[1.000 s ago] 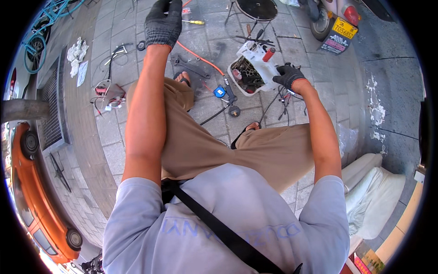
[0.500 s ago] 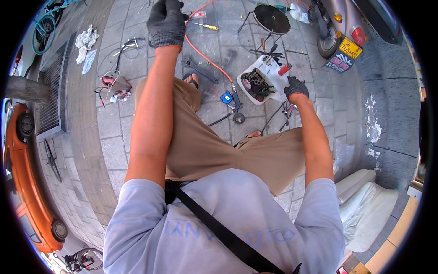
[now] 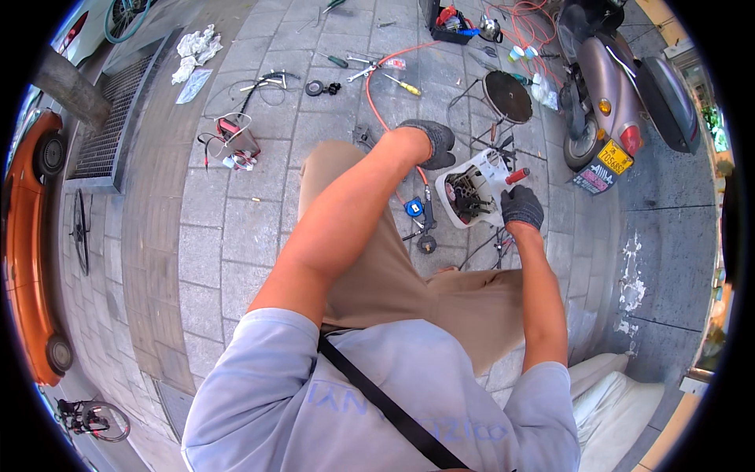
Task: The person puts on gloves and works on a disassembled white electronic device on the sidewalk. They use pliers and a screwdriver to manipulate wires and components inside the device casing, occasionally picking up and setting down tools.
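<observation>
My left hand (image 3: 431, 144), in a dark grey glove, is above the orange air hose (image 3: 377, 110), left of a white plastic container (image 3: 450, 211). Its fingers are curled; whatever they may hold is hidden. My right hand (image 3: 522, 206), gloved alike, closes on the container's right edge. Dark metal tools (image 3: 467, 197) fill the container's near part, and a red-handled tool (image 3: 517, 175) juts out close to my right fingers. Between my knees and the container lies a black air gun (image 3: 428, 216) with a blue round piece (image 3: 414, 207), at the hose's end.
A round black-topped stool (image 3: 508, 97) stands beyond the container, with a parked scooter (image 3: 602, 102) to its right. Wrenches (image 3: 362, 69), a yellow screwdriver (image 3: 403, 84), and a red-and-grey device with cables (image 3: 237, 138) lie on the paving. An open toolbox (image 3: 450, 35) is farther back.
My left hand has come back and rightward from the far side, toward the container. My right hand stays at the container's edge. The view has shifted, showing more ground ahead.
</observation>
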`<state>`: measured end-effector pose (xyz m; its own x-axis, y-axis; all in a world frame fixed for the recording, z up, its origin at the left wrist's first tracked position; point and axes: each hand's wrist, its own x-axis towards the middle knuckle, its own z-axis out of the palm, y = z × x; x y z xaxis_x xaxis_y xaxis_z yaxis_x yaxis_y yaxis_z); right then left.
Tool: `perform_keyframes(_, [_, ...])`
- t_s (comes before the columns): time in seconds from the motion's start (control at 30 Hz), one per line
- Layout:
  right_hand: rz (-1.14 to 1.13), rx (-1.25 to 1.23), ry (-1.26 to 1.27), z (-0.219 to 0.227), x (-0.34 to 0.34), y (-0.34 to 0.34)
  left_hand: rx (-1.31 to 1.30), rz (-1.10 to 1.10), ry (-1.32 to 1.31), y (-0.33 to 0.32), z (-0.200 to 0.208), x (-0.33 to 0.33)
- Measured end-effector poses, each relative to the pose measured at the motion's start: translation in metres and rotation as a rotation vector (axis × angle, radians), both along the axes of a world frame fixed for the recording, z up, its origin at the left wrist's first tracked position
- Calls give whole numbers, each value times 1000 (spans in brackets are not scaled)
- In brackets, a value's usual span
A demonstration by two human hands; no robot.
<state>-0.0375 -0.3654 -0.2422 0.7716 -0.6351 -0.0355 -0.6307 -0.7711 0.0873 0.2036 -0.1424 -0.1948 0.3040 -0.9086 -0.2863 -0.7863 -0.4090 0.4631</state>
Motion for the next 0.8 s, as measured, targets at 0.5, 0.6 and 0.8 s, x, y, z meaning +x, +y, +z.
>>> perform_keyframes(0.5, [489,392,394,-141,-23,181,80,-63,24,-17,-9,-31])
perform_keyframes(0.6, [593,686,427,-173,-90,218,196,-67,23,-3,-35,-33])
perform_keyframes(0.8, [650,948,112,-161,-128,232,277,-81,-76,36,-72,-24])
